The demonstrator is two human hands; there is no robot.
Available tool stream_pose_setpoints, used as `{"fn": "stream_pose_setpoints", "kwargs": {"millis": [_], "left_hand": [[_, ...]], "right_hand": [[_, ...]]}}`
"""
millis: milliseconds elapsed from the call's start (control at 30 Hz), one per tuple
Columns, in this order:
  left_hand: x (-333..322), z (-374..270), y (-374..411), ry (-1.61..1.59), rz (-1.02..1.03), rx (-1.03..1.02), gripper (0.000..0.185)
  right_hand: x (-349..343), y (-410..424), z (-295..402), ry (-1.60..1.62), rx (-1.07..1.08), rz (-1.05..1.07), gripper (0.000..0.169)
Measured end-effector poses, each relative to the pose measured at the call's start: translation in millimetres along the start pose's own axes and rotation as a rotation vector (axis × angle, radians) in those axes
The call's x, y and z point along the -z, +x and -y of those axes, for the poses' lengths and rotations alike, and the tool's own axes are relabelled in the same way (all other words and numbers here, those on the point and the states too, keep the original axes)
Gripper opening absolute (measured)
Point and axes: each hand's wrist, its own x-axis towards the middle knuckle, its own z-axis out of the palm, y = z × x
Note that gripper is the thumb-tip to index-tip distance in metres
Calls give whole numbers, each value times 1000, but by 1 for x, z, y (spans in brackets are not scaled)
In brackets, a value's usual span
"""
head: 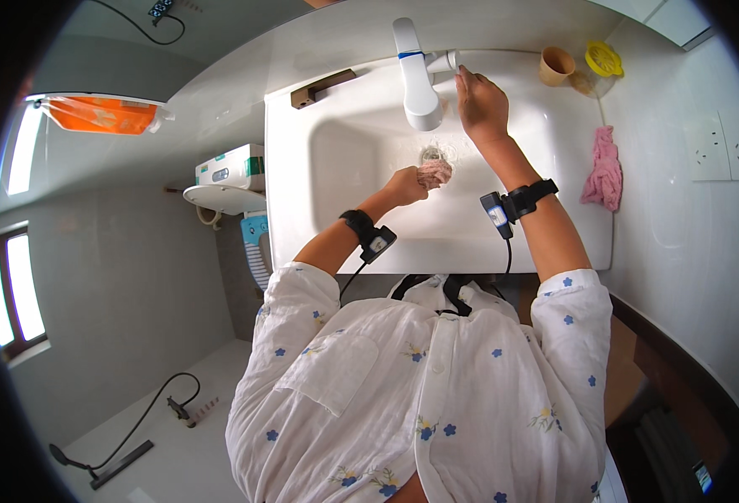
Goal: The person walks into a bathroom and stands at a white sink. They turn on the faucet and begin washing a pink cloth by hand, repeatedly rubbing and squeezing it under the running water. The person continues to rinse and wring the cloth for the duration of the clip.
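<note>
My left hand point(408, 187) is closed around a bunched pink cloth point(434, 175) low in the white washbasin point(344, 170), right by the drain point(432, 154), where water splashes. My right hand point(482, 104) is raised at the side of the white faucet point(416, 82), its fingertips at the round end of the side handle point(451, 61); whether they grip it is unclear. The spout points down over the basin between my two hands. Both wrists wear black straps with small cabled devices.
An orange cup point(555, 66) and a yellow-lidded container point(603, 60) stand at the basin's back right corner. Another pink cloth point(604, 170) lies on the right rim. A brown block point(323, 88) rests on the back left rim. Left of the basin, a tissue box point(231, 168) sits on a white surface.
</note>
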Motion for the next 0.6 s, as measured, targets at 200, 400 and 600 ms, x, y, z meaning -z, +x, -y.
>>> {"fn": "stream_pose_setpoints", "kwargs": {"millis": [200, 400, 600], "left_hand": [[2, -7, 0, 63, 63, 91, 31], [3, -10, -8, 133, 42, 79, 31], [4, -13, -12, 161, 72, 90, 31]], "right_hand": [[8, 7, 3, -8, -21, 90, 30], [5, 5, 0, 26, -25, 21, 26], [-20, -57, -22, 263, -309, 481, 41]]}}
